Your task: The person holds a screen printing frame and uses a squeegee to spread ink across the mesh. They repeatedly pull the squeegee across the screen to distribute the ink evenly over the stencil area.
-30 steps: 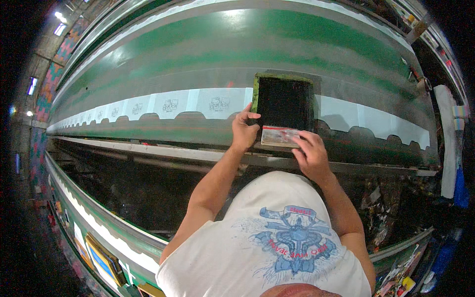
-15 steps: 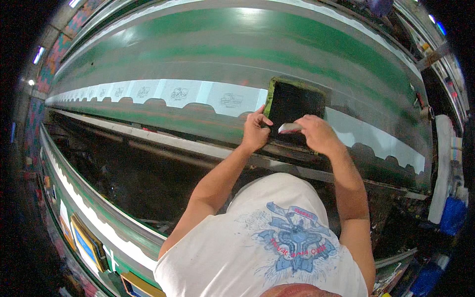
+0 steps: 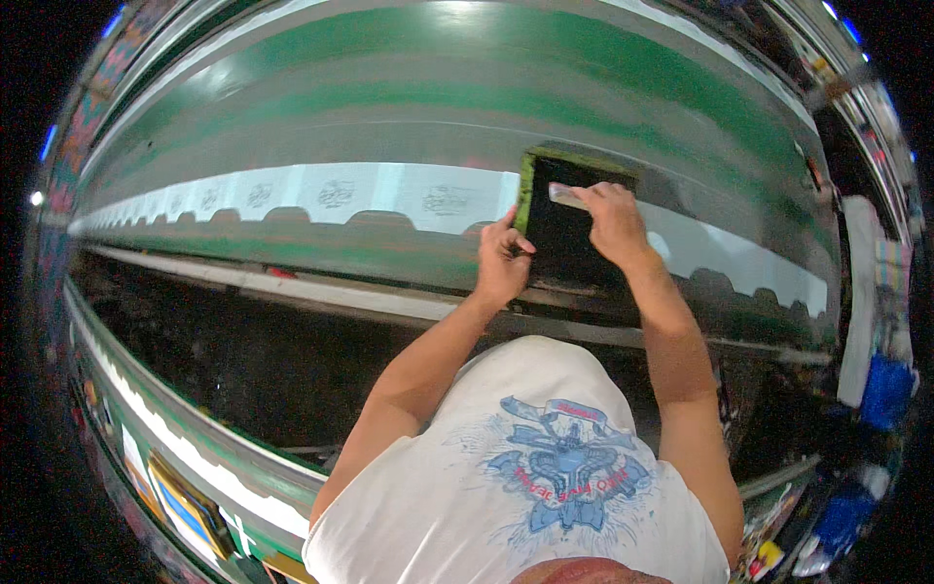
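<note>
A dark rectangular screen frame [image 3: 574, 255] with a worn yellow-green edge lies on the long green table [image 3: 389, 88]. My left hand [image 3: 506, 255] grips the frame's left side with curled fingers. My right hand [image 3: 617, 222] holds a pale, flat squeegee [image 3: 567, 195] over the upper part of the black screen. A row of white cut pieces [image 3: 409, 191] with faint printed drawings stretches along the table to the left of the frame, and more white pieces [image 3: 783, 273] continue to its right.
A second long table [image 3: 190, 423] runs along the lower left, with framed screens [image 3: 180, 492] leaning at its side. A dark gap and rail lie between the tables. White rolls [image 3: 856, 302] and blue items [image 3: 885, 389] stand at the right edge.
My right hand has moved the squeegee up from the screen's lower edge to its upper part. The frame appears slightly further right as the view shifted; my left hand stays on it.
</note>
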Tool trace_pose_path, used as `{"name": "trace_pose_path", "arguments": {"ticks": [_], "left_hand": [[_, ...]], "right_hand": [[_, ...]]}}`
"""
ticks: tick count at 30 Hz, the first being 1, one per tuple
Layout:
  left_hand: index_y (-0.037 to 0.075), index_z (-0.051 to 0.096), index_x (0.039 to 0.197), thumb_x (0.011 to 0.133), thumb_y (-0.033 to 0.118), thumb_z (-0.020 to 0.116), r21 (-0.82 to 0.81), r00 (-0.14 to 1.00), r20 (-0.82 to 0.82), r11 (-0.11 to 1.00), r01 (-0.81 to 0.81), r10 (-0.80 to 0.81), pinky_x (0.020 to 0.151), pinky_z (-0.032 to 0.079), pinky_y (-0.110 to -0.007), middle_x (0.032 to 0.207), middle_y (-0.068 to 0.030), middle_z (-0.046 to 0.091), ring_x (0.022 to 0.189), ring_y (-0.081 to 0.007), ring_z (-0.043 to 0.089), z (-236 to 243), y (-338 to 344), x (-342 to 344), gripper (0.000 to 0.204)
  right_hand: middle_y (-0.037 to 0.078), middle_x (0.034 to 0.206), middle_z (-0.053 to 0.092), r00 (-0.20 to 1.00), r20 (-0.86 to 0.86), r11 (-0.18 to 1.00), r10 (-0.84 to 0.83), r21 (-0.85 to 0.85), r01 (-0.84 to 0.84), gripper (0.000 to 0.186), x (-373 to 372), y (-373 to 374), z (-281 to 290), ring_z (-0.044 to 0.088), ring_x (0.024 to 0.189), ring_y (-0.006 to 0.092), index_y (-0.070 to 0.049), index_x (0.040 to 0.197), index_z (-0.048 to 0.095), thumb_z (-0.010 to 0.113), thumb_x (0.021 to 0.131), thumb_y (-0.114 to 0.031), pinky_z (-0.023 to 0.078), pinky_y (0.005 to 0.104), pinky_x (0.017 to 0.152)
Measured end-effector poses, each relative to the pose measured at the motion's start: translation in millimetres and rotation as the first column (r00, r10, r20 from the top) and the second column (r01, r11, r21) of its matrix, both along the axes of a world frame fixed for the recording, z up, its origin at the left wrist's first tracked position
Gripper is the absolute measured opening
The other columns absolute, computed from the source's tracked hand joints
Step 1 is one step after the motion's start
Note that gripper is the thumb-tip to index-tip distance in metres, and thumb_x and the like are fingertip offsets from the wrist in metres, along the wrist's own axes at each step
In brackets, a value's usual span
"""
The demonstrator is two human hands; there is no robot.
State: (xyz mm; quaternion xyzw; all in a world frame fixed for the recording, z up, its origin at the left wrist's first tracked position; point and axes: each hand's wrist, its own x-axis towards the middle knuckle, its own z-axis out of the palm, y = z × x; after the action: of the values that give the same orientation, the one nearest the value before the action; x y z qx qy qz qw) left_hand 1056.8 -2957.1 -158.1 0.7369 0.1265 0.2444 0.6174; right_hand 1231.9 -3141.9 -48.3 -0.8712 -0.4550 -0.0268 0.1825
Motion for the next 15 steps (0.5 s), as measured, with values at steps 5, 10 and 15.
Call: {"name": "trace_pose_path", "arguments": {"ticks": [5, 10, 15], "left_hand": [[0.006, 0.07, 0.085, 0.069, -0.021, 0.068, 0.006, 1.0, 0.03, 1.0, -0.008, 0.008, 0.121, 0.04, -0.046, 0.155, -0.0312, 0.056, 0.15, -0.0422, 0.052, 13.7, -4.8, -4.0, 0.032], [0.007, 0.07, 0.086, 0.07, -0.02, 0.07, 0.201, 1.0, 0.005, 0.98, -0.008, 0.007, 0.118, 0.043, -0.047, 0.147, -0.0258, 0.063, 0.141, -0.0413, 0.058, 24.9, -1.6, -1.5, 0.031], [0.009, 0.073, 0.084, 0.074, -0.013, 0.079, 0.252, 0.995, -0.094, 0.968, -0.002, 0.027, 0.121, 0.042, -0.045, 0.161, -0.0262, 0.062, 0.145, -0.0358, 0.058, 24.7, 3.7, -4.4, 0.025]], "right_hand": [[0.014, 0.122, 0.071, 0.999, -0.034, 0.999, 0.023, 0.028, -0.022, 0.054, -65.2, -14.9, 11.2, 0.064, 0.113, 0.0398, -0.008, 0.138, 0.073, 0.063, 0.086, 0.006, 0.05, 0.0533, 0.097], [0.012, 0.116, 0.07, 0.999, 0.032, 0.997, 0.028, 0.076, -0.03, 0.044, -112.2, -35.2, -0.1, 0.064, 0.106, 0.0355, -0.011, 0.132, 0.075, 0.068, 0.089, -0.004, 0.051, 0.0512, 0.092], [0.012, 0.126, 0.071, 0.994, -0.101, 0.998, 0.035, 0.054, -0.029, 0.05, -130.9, -43.5, 14.6, 0.065, 0.114, 0.0375, -0.011, 0.134, 0.073, 0.077, 0.085, 0.0, 0.051, 0.0523, 0.102]]}}
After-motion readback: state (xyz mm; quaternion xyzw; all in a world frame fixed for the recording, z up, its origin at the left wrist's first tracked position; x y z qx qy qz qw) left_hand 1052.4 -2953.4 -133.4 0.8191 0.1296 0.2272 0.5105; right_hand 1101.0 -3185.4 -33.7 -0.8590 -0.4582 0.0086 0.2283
